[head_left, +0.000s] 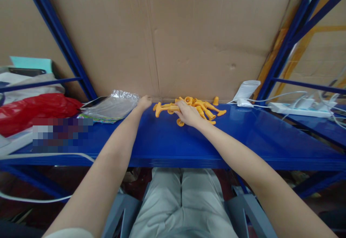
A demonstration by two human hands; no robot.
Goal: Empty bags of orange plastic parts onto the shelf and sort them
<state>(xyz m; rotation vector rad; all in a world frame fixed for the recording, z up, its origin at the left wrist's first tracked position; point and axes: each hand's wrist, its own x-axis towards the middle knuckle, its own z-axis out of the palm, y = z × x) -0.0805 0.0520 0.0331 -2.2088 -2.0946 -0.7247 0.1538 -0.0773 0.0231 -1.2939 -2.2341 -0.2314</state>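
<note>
Yellow plastic parts [204,109] lie in a loose heap at the back of the blue table. Some are tube-shaped, others have curved or T-shaped ends. My right hand [188,114] is at the heap's left side, fingers curled over a yellow plastic piece [159,110] whose T-shaped end points left. A small round yellow part [180,122] lies just below this hand. To the left, near the cardboard backing, is my left hand [145,102], beside a clear plastic bag [115,104]. Its fingers are small and partly hidden, so their grip is unclear.
Cardboard [194,43] stands behind the blue table [167,142]. On the left lie a red plastic bag [43,110] and other packages. A white power strip [302,109] with cables and a white device [245,93] are on the right. Blue posts [62,39] flank the table.
</note>
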